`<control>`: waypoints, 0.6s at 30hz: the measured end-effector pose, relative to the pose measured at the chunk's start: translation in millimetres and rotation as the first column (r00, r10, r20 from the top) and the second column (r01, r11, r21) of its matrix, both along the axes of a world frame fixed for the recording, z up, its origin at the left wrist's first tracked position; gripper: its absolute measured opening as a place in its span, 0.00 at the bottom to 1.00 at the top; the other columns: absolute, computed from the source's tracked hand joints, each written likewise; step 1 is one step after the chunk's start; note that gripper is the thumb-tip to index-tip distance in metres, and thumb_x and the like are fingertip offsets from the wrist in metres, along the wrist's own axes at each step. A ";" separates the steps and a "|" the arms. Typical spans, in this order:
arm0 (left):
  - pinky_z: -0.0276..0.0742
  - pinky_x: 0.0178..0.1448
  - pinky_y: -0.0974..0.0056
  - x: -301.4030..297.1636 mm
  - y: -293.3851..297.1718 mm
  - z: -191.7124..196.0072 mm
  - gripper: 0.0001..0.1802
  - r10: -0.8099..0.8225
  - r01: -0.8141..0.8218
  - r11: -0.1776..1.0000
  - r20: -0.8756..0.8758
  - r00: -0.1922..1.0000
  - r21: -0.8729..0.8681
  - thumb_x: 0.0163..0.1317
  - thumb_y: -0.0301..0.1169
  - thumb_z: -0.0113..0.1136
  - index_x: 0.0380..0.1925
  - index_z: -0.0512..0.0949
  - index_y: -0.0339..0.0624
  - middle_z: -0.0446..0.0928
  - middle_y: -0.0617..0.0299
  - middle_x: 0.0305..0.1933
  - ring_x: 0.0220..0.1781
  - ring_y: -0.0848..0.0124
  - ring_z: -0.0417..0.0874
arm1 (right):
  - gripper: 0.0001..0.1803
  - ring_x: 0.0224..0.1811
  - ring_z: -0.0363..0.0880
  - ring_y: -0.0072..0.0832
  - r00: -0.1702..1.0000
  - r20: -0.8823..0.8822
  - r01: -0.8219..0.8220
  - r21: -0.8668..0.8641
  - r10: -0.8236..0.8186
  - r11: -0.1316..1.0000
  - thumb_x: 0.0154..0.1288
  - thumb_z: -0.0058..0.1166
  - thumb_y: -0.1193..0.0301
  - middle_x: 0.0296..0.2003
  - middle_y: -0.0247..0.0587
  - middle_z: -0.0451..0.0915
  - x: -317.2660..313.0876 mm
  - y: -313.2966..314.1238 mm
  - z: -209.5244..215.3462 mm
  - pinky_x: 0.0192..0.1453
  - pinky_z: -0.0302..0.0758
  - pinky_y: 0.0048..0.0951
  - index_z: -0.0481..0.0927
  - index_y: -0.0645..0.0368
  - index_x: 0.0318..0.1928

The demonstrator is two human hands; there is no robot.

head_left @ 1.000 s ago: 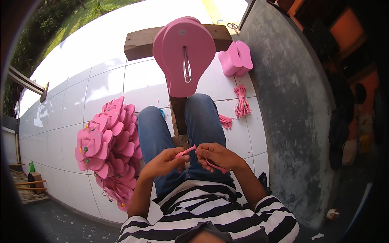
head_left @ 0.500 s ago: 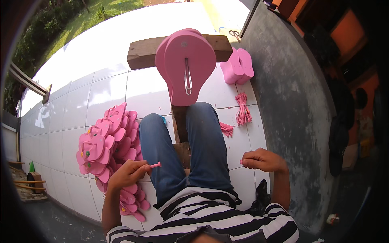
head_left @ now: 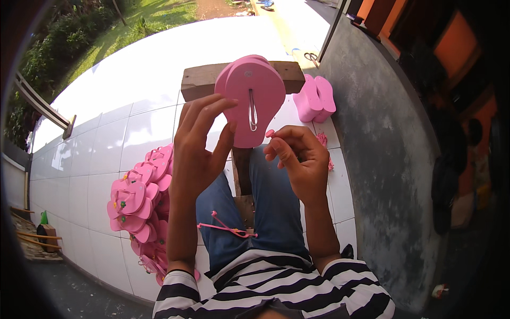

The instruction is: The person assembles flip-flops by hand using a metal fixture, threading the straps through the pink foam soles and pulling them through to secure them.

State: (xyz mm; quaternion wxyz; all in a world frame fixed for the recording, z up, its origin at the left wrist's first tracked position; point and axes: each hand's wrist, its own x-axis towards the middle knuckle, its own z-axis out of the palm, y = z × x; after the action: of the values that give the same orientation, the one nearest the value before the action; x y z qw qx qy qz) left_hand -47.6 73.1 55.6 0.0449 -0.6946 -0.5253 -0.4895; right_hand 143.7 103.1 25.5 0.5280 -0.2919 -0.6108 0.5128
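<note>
A stack of pink flip-flop soles (head_left: 244,106) stands on a wooden stand in front of me. A looped metal wire (head_left: 253,114) sticks out of the front sole. My left hand (head_left: 196,141) is raised at the sole's left edge, fingers spread and holding nothing; whether they touch it I cannot tell. Right of the sole's lower end, my right hand (head_left: 303,159) pinches a pink strap (head_left: 270,133), of which only the round-headed end shows. Across my lap lies another thin pink strap (head_left: 226,228) with knobbed ends.
A wooden crossbeam (head_left: 202,80) carries the soles. Finished pink flip-flops (head_left: 138,196) are heaped on the tiles to my left. More pink soles (head_left: 313,98) stand at the right, near a grey wall (head_left: 382,138). Scissors (head_left: 311,57) lie farther back.
Both hands have moved forward and inward to the soles. My left hand has let go of its pink strap end and opened. A pink strap now lies on my lap.
</note>
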 end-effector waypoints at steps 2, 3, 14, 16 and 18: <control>0.77 0.53 0.58 -9.3 21.5 18.7 0.16 0.078 -0.071 0.988 -0.049 0.996 0.139 0.63 0.29 0.64 0.51 0.79 0.40 0.80 0.53 0.51 0.54 0.56 0.80 | 0.10 0.31 0.82 0.19 1.000 -0.015 0.019 0.104 -0.018 0.994 0.70 0.60 0.68 0.33 0.37 0.85 -8.3 5.5 7.1 0.30 0.71 0.17 0.79 0.61 0.45; 0.77 0.53 0.58 -11.4 32.9 21.6 0.17 0.099 -0.086 0.980 -0.070 0.993 0.178 0.63 0.29 0.64 0.52 0.79 0.40 0.81 0.53 0.52 0.53 0.58 0.81 | 0.09 0.32 0.82 0.19 0.999 -0.015 0.036 0.149 -0.034 0.988 0.70 0.60 0.68 0.34 0.37 0.85 -10.8 7.2 6.8 0.30 0.71 0.17 0.79 0.61 0.44; 0.79 0.55 0.60 -19.5 60.5 14.4 0.20 -0.075 0.073 0.997 0.083 0.994 0.020 0.57 0.32 0.70 0.50 0.83 0.40 0.84 0.53 0.49 0.51 0.62 0.84 | 0.08 0.33 0.85 0.17 0.986 0.112 0.077 0.360 -0.125 0.930 0.65 0.62 0.77 0.32 0.37 0.86 -19.4 8.4 -0.8 0.33 0.75 0.18 0.81 0.61 0.44; 0.78 0.55 0.59 -21.6 62.2 11.8 0.19 -0.119 0.114 0.992 0.103 0.988 0.052 0.57 0.31 0.71 0.49 0.83 0.41 0.83 0.54 0.50 0.50 0.62 0.84 | 0.08 0.31 0.83 0.16 0.978 0.159 0.078 0.329 -0.136 0.941 0.65 0.62 0.77 0.31 0.37 0.86 -17.8 4.5 -0.5 0.31 0.74 0.18 0.81 0.61 0.44; 0.79 0.55 0.59 -22.9 61.4 13.4 0.19 -0.132 0.127 0.990 0.105 0.986 0.053 0.56 0.31 0.71 0.49 0.83 0.41 0.83 0.54 0.50 0.50 0.62 0.84 | 0.08 0.28 0.81 0.14 0.965 0.223 0.070 0.283 -0.137 0.957 0.66 0.62 0.76 0.31 0.38 0.85 -14.9 0.6 0.1 0.30 0.73 0.18 0.81 0.61 0.44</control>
State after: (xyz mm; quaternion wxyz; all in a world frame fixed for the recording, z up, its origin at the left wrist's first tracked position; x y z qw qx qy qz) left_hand -70.4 134.5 69.0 0.0004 -0.6985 -0.4692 -0.5404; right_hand 128.7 103.7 25.6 0.5118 -0.3079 -0.7186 0.3562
